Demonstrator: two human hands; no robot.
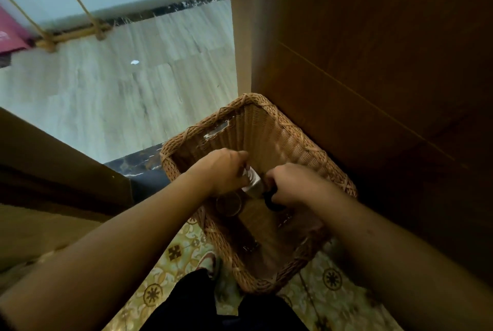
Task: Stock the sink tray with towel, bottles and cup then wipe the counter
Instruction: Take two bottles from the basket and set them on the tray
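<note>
Both my hands were down inside the wicker basket [282,127], which sat on the patterned floor [176,261] right up against a dark wood cabinet [373,90]. My left hand [224,170] was closed round a small clear bottle [253,182] – fingers curled over its top end, the bottle tilted w/ its lower end toward my right hand. My right hand [290,183] was clenched on something dark w/ a black rounded end [270,201] poking out below the fist; too blurred to say what it was. The two hands were just beside each other, nearly touching at the bottle. Under my left wrist a round clear item [229,204] – maybe a cup or lid, couldn't tell – lay on the basket bottom. Beyond the basket rim, pale wood-look flooring [106,95] ran to a light wall.
</note>
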